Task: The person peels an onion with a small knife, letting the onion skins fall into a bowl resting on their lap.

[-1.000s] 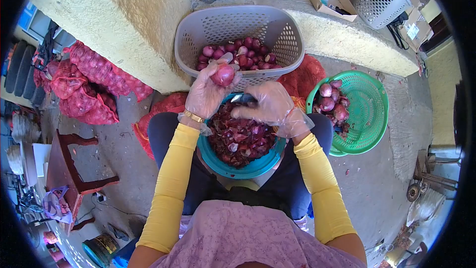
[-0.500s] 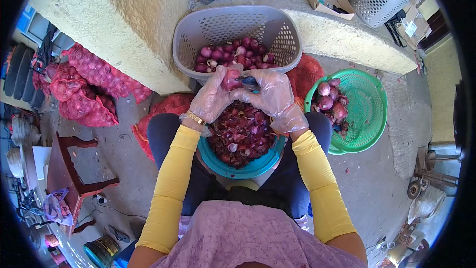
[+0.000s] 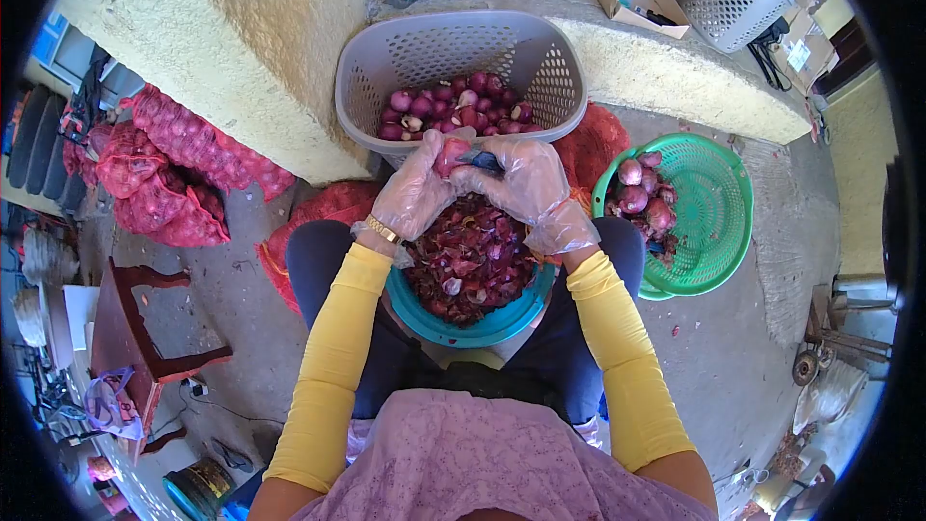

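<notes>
The gloved left hand [image 3: 415, 191] grips a red onion [image 3: 449, 156] between thumb and fingers, above the far side of a blue tub [image 3: 461, 336] full of dark peelings [image 3: 470, 270]. The gloved right hand [image 3: 531, 178] closes around a small dark tool [image 3: 485, 162], mostly hidden, at the onion's right side. Beyond stands a grey basket [image 3: 453, 34] of onions; right, a green basket [image 3: 719, 232] holds more.
</notes>
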A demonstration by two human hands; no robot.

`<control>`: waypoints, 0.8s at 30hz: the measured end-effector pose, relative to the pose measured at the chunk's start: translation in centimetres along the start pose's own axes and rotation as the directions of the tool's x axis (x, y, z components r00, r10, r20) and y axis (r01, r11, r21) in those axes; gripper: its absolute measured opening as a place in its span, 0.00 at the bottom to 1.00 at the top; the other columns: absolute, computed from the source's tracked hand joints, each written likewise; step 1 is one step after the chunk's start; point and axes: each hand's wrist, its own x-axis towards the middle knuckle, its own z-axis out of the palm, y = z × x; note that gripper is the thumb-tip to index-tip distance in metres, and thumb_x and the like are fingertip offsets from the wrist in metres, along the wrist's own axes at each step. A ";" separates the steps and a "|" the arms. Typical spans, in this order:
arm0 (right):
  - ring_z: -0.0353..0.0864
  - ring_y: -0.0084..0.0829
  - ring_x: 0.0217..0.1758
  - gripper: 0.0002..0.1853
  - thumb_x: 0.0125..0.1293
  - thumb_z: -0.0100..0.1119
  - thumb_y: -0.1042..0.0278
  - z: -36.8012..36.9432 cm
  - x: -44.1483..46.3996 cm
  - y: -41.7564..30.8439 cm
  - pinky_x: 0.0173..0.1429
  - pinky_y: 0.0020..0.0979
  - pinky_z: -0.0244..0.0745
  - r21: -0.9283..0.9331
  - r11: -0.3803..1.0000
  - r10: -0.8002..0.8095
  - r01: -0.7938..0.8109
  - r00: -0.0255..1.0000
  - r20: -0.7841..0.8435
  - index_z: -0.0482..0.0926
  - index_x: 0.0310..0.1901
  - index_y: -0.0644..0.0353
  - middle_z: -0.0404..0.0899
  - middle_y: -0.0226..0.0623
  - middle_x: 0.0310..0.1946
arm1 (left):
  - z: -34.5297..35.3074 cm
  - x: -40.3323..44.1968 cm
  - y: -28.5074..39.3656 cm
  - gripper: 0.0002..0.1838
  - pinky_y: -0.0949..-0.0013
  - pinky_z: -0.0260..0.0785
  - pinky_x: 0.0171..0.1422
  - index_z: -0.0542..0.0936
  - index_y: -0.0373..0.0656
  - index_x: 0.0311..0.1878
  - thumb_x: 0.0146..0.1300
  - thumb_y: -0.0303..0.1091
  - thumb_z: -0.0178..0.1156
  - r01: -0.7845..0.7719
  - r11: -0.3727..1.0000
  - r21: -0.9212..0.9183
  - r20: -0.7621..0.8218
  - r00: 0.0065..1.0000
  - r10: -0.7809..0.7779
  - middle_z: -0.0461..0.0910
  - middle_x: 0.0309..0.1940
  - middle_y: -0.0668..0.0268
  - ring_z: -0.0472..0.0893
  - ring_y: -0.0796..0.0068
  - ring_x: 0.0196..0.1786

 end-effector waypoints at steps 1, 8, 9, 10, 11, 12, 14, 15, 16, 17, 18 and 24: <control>0.87 0.53 0.36 0.21 0.61 0.75 0.44 0.0 0.0 0.0 0.41 0.49 0.81 -0.015 1.000 0.003 -0.003 1.000 0.014 0.90 0.43 0.54 0.87 0.47 0.33 | -0.3 0.1 0.0 0.29 0.61 0.77 0.65 0.72 0.38 0.70 0.82 0.54 0.50 0.006 1.000 -0.017 0.021 1.000 -0.006 0.80 0.60 0.59 0.80 0.66 0.58; 0.88 0.52 0.40 0.20 0.64 0.73 0.46 -0.7 0.2 -0.9 0.45 0.47 0.82 0.028 0.998 0.051 -0.054 0.994 0.099 0.90 0.49 0.51 0.89 0.45 0.37 | -0.3 0.0 0.0 0.29 0.60 0.78 0.65 0.73 0.38 0.71 0.82 0.54 0.51 0.002 1.000 0.016 0.009 1.000 -0.002 0.80 0.61 0.57 0.80 0.66 0.61; 0.88 0.52 0.40 0.20 0.64 0.73 0.46 -0.8 0.2 -0.9 0.45 0.47 0.82 -0.011 0.999 0.048 -0.047 0.990 0.136 0.90 0.49 0.51 0.89 0.45 0.37 | -0.1 0.0 0.0 0.29 0.60 0.78 0.65 0.73 0.38 0.71 0.82 0.54 0.51 0.003 1.000 0.016 0.009 1.000 -0.003 0.80 0.61 0.57 0.80 0.66 0.61; 0.88 0.52 0.40 0.20 0.64 0.73 0.46 -0.8 0.1 -0.9 0.45 0.47 0.83 -0.049 0.998 0.046 -0.038 0.984 0.173 0.90 0.49 0.51 0.89 0.45 0.37 | 0.2 0.0 0.0 0.28 0.61 0.77 0.65 0.72 0.38 0.70 0.82 0.53 0.51 0.000 1.000 0.008 -0.002 1.000 0.000 0.79 0.60 0.59 0.80 0.67 0.59; 0.88 0.52 0.40 0.20 0.64 0.73 0.46 -0.8 0.0 -0.9 0.45 0.47 0.83 -0.049 0.998 0.047 -0.039 0.984 0.173 0.90 0.49 0.51 0.89 0.45 0.37 | 0.4 0.0 -0.1 0.28 0.61 0.76 0.65 0.72 0.38 0.69 0.83 0.53 0.50 -0.003 1.000 -0.001 -0.014 1.000 0.003 0.78 0.59 0.60 0.80 0.68 0.57; 0.88 0.51 0.39 0.21 0.63 0.73 0.45 -0.8 0.0 -0.8 0.44 0.46 0.83 -0.045 0.999 0.021 -0.015 0.989 0.143 0.90 0.48 0.52 0.89 0.45 0.36 | 0.4 0.0 -0.1 0.28 0.61 0.76 0.65 0.72 0.38 0.69 0.83 0.53 0.50 -0.003 1.000 -0.001 -0.014 1.000 0.003 0.78 0.59 0.60 0.80 0.68 0.57; 0.88 0.51 0.38 0.21 0.62 0.74 0.45 -0.6 0.0 -0.6 0.44 0.46 0.82 -0.043 0.999 -0.008 0.013 0.994 0.113 0.90 0.47 0.52 0.89 0.45 0.36 | 0.5 0.2 -0.1 0.26 0.60 0.77 0.65 0.73 0.38 0.68 0.83 0.52 0.50 -0.010 0.999 -0.052 -0.023 1.000 0.009 0.79 0.58 0.60 0.80 0.66 0.58; 0.88 0.51 0.38 0.21 0.61 0.75 0.44 -0.5 0.0 -0.5 0.43 0.46 0.83 -0.006 1.000 -0.015 0.015 0.998 0.059 0.90 0.46 0.52 0.89 0.44 0.35 | 0.9 0.2 -0.1 0.26 0.60 0.77 0.65 0.73 0.38 0.68 0.83 0.52 0.50 -0.010 0.999 -0.052 -0.022 1.000 0.009 0.79 0.58 0.60 0.80 0.66 0.58; 0.88 0.50 0.37 0.22 0.59 0.76 0.44 -0.4 0.0 -0.4 0.42 0.46 0.83 0.031 0.999 -0.019 0.019 1.000 0.004 0.90 0.46 0.52 0.89 0.44 0.34 | 1.3 0.1 -0.1 0.26 0.60 0.77 0.65 0.73 0.37 0.68 0.83 0.52 0.50 -0.056 0.997 -0.047 -0.054 0.997 0.054 0.79 0.58 0.59 0.80 0.66 0.58; 0.88 0.50 0.37 0.22 0.59 0.76 0.44 -0.5 0.0 -0.4 0.42 0.46 0.83 0.030 0.999 -0.018 0.018 1.000 0.005 0.90 0.46 0.52 0.89 0.44 0.34 | 1.6 0.1 -0.1 0.26 0.60 0.78 0.64 0.73 0.37 0.67 0.83 0.51 0.49 -0.102 0.994 -0.041 -0.086 0.991 0.098 0.79 0.58 0.59 0.81 0.65 0.57; 0.88 0.50 0.37 0.23 0.58 0.76 0.43 -0.6 0.0 -0.4 0.42 0.46 0.83 -0.015 1.000 0.018 -0.018 1.000 0.008 0.90 0.46 0.52 0.89 0.44 0.34 | 1.2 0.2 -0.1 0.26 0.60 0.78 0.64 0.73 0.37 0.67 0.83 0.51 0.49 -0.101 0.994 -0.041 -0.086 0.991 0.098 0.79 0.58 0.59 0.81 0.65 0.57; 0.88 0.50 0.36 0.23 0.57 0.76 0.42 0.0 0.0 0.1 0.41 0.47 0.82 -0.013 1.000 0.023 -0.023 1.000 0.002 0.91 0.45 0.51 0.88 0.44 0.33 | 1.0 0.0 0.0 0.28 0.61 0.78 0.63 0.73 0.37 0.68 0.83 0.53 0.50 -0.020 0.999 -0.039 0.009 1.000 0.020 0.79 0.58 0.60 0.80 0.66 0.57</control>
